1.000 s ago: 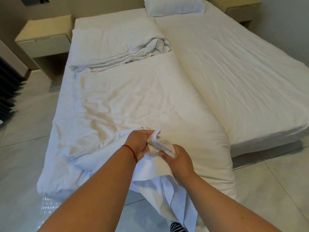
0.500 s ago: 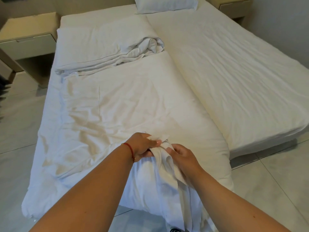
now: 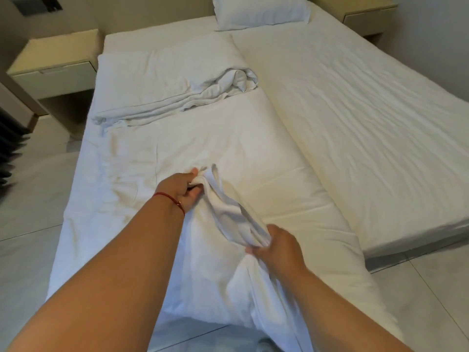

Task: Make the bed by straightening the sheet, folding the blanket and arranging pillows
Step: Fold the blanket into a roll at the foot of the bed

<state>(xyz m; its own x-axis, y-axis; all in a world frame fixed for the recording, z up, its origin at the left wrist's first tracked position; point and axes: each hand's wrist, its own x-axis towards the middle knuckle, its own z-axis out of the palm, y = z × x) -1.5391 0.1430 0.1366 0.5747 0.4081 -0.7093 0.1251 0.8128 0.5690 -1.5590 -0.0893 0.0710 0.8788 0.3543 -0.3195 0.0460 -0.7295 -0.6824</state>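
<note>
A white sheet (image 3: pixel 203 138) covers the left bed, wrinkled near its foot. My left hand (image 3: pixel 182 190), with a red string at the wrist, grips a bunched edge of that sheet above the mattress. My right hand (image 3: pixel 276 246) grips the same bunched edge (image 3: pixel 236 214) lower down and to the right, so the cloth runs stretched between both hands. A crumpled white blanket (image 3: pixel 177 82) lies across the head end of the left bed. One white pillow (image 3: pixel 261 10) rests at the head, over the gap between the two beds.
A second bed (image 3: pixel 368 118) with a flat sheet adjoins on the right. Beige nightstands stand at the far left (image 3: pixel 53 64) and far right (image 3: pixel 368 13). Pale floor tiles (image 3: pixel 28 212) surround the foot of the beds. A dark object (image 3: pixel 10 146) is at the left edge.
My hands, together a second ago, have parted: the right one has slid down and to the right along the bunched sheet edge, stretching it. The view has shifted closer to the bed.
</note>
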